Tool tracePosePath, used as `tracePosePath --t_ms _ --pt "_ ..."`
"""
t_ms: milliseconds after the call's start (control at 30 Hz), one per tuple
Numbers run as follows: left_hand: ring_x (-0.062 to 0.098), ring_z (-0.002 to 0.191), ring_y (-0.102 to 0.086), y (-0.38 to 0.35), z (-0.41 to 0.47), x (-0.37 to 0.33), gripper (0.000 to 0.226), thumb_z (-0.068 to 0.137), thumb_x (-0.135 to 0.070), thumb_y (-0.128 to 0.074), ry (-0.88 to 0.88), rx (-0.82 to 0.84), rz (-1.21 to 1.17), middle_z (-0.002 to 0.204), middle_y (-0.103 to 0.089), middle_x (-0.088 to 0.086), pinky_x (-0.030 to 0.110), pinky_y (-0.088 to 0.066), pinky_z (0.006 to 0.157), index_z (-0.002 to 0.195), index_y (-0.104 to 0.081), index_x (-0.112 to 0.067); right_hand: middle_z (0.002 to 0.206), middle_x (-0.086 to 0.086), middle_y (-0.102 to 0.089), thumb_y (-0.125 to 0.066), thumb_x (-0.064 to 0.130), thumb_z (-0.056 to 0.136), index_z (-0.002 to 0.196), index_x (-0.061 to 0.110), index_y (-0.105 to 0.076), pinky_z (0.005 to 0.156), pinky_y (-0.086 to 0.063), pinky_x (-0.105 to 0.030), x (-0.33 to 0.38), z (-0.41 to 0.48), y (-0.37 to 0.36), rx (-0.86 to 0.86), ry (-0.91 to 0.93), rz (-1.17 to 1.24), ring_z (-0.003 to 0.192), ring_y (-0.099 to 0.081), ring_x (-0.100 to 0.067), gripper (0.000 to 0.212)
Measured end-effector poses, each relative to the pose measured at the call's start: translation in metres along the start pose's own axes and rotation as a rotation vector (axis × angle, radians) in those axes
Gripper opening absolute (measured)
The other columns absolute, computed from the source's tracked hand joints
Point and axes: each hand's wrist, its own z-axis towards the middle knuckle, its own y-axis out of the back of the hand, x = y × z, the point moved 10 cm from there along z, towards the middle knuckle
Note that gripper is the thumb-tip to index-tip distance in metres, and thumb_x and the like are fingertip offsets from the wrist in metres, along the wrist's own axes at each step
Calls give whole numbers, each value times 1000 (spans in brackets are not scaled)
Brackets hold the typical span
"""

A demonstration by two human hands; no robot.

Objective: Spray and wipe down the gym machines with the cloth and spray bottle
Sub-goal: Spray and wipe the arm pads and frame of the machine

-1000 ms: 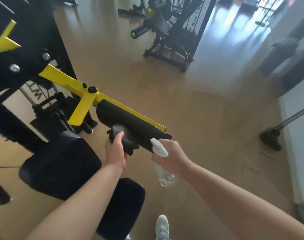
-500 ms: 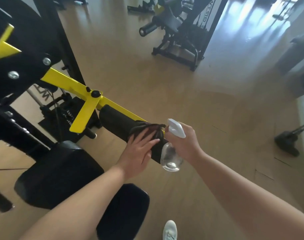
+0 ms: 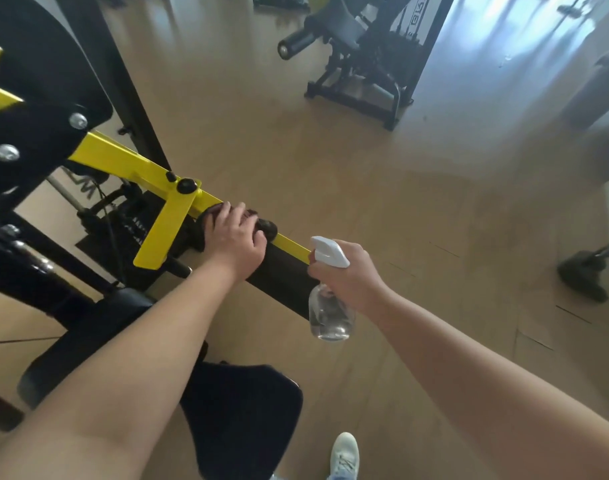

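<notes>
A yellow arm [image 3: 123, 159] of the gym machine carries a long black pad [image 3: 278, 275]. My left hand [image 3: 235, 237] grips a dark cloth [image 3: 266, 227] and presses it over the pad's upper end, near the yellow bracket [image 3: 164, 230]. To the right, my right hand [image 3: 348, 275] holds a clear spray bottle [image 3: 330, 317] with a white trigger head [image 3: 329, 251], beside the pad's lower end. Most of the cloth is hidden under my fingers.
The machine's black frame [image 3: 46, 109] and black seat pads [image 3: 240, 410] stand at the left and below. Another black machine [image 3: 358, 64] sits at the back. A dark stand foot [image 3: 583, 275] is on the wooden floor at right. My white shoe [image 3: 344, 455] shows at the bottom.
My left hand slid the cloth up the pad, from its lower end to the upper end by the bracket. My right hand kept the bottle beside the pad's lower end.
</notes>
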Motion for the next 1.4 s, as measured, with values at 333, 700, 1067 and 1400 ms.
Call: tracePosePath --t_ms 333,700,1067,1400 --pt "21 149 -24 -38 -85 -99 53 97 -43 -22 -346 16 -110 151 -45 -12 58 -6 123 138 -53 -31 73 2 -60 -73 14 78 88 6 -68 57 -45 -26 2 -12 41 -80 54 67 63 -54 -11 14" --pt "21 127 -56 -19 -138 -130 28 91 -20 -70 -480 -317 -229 134 -69 -7 53 -45 103 118 -75 -25 75 -2 -60 -69 29 68 92 1 -66 62 -46 -33 -24 -29 73 -41 42 107 66 -55 -16 37" --pt "22 113 -67 -41 -122 -192 23 98 -25 -61 -756 -348 -56 118 -73 -1 41 -40 115 116 -72 -16 70 3 -60 -68 27 65 79 16 -67 61 -48 -37 -46 -24 86 63 48 102 65 -56 -15 18" --pt "21 99 -65 -25 -96 -158 30 98 -35 -50 -614 -448 -67 97 -72 -1 38 -38 114 97 -74 -18 72 2 -58 -68 25 66 81 15 -66 62 -45 -36 -13 8 53 224 85 93 66 -54 -15 17"
